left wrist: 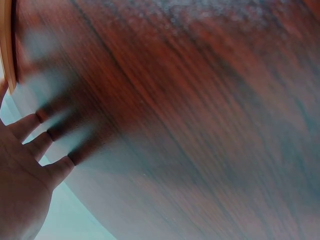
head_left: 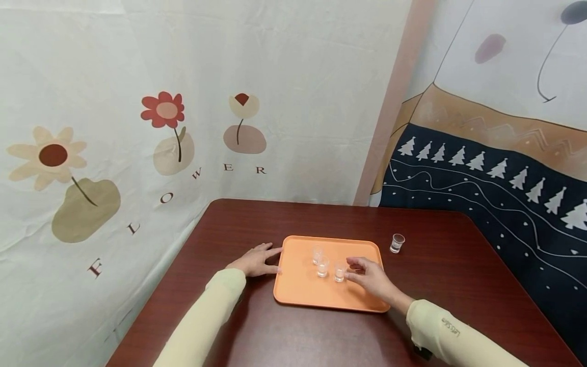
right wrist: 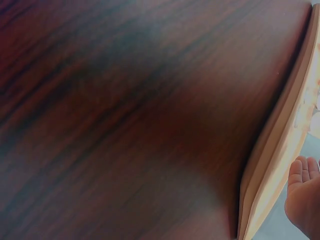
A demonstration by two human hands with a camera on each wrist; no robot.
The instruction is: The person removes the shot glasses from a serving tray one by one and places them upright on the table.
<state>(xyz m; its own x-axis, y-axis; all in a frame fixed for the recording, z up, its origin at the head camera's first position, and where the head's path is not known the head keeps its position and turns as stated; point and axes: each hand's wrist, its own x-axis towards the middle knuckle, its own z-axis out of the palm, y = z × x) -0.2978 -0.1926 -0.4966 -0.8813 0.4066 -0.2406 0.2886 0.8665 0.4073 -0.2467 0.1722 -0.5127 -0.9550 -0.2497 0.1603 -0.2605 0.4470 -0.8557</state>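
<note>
An orange tray (head_left: 302, 293) lies on the table with three small clear shot glasses standing near its middle: a far glass (head_left: 317, 255), a middle glass (head_left: 322, 267) and a right glass (head_left: 340, 272). My right hand (head_left: 372, 278) is over the tray's right part, thumb and fingers apart, fingertips right at the side of the right glass. In the right wrist view its fingers (right wrist: 304, 170) look fairly straight. My left hand (head_left: 257, 260) rests at the tray's left edge, fingers spread, with fingertips at the rim; the left wrist view shows the spread fingers (left wrist: 37, 142) touching the tabletop.
A fourth shot glass (head_left: 397, 243) stands on the dark red wooden table (head_left: 321, 336), beyond the tray's right far corner. Behind the table hang a pale flower-printed cloth (head_left: 298, 102) and a dark cloth with white trees (head_left: 458, 178).
</note>
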